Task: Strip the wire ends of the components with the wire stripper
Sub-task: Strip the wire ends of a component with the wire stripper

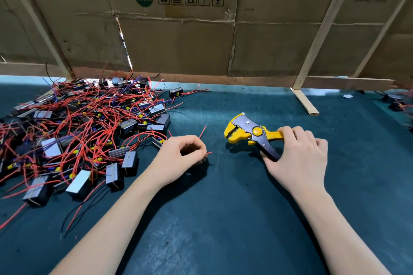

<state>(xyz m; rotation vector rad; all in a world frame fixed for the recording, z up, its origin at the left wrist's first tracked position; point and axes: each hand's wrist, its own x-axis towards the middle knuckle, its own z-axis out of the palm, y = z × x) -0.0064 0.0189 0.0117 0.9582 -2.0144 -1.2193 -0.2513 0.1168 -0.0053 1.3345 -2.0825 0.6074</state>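
Observation:
A yellow and grey wire stripper (250, 133) lies on the dark green mat, jaws pointing left. My right hand (299, 158) grips its two handles. Left of it, my left hand (181, 161) curls round a small dark component, mostly hidden under the fingers, and pinches its red wire (204, 133) near the end; one wire tip pokes out to the right. The stripper's jaws sit about a hand's width right of the wire tip, apart from it. A big pile of components with red wires (85, 131) fills the left of the mat.
A cardboard wall (201, 29) on wooden struts stands across the back; one wooden foot (305, 101) juts onto the mat at right. A few more components (395, 101) lie at the far right edge. Loose red and black wires trail at front left.

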